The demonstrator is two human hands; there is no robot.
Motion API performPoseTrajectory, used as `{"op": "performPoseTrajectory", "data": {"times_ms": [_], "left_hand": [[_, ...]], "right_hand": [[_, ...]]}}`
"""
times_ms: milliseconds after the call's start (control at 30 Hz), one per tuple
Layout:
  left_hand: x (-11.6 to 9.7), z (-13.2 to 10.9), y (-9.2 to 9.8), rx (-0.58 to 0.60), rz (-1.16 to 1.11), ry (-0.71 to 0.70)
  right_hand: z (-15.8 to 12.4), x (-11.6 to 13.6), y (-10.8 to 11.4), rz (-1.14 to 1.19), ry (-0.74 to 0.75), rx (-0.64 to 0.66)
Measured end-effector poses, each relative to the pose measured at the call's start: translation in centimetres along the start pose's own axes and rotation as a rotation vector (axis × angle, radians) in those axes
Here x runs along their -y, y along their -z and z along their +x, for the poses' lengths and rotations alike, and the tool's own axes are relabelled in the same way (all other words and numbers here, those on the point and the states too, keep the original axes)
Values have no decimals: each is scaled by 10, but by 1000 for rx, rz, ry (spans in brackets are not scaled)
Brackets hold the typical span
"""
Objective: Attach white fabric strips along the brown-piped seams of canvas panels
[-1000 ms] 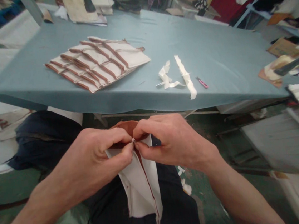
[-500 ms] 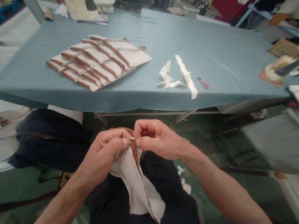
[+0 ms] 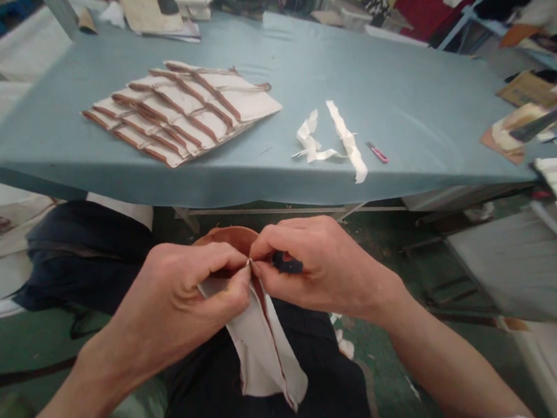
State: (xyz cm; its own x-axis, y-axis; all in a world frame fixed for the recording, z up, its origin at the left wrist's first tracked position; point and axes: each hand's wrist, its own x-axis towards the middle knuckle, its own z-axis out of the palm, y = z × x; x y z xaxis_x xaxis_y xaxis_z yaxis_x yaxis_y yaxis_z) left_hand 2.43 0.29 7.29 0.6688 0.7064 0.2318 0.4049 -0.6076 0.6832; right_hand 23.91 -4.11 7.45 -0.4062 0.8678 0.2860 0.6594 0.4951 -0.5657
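A white fabric piece with brown edging (image 3: 260,359) hangs over the lap, its top end pinched between both hands. My left hand (image 3: 194,289) grips its top edge between thumb and forefinger. Close against it, my right hand (image 3: 315,265) pinches the same spot from the other side. Behind the fingertips a brown curved part (image 3: 234,234) shows, partly hidden by the hands. On the table, a fanned stack of similar white pieces with brown edges (image 3: 177,113) lies at the left.
The blue-covered table (image 3: 397,101) stands in front. Crumpled white strips (image 3: 348,140) and a small pink cutter (image 3: 377,152) lie near its front edge. A dark blue bundle (image 3: 82,251) is at the left, and a grey-covered surface (image 3: 526,268) at the right.
Both hands have turned, with their backs raised and their wrists farther apart, still pinching the fabric. More of the brown curved part shows behind them.
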Motion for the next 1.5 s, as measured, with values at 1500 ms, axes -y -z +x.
{"op": "performPoseTrajectory", "data": {"times_ms": [1500], "left_hand": [[35,8,0,384,-500,434]], "right_hand": [[2,-28,-32,408,-57,-73]]}}
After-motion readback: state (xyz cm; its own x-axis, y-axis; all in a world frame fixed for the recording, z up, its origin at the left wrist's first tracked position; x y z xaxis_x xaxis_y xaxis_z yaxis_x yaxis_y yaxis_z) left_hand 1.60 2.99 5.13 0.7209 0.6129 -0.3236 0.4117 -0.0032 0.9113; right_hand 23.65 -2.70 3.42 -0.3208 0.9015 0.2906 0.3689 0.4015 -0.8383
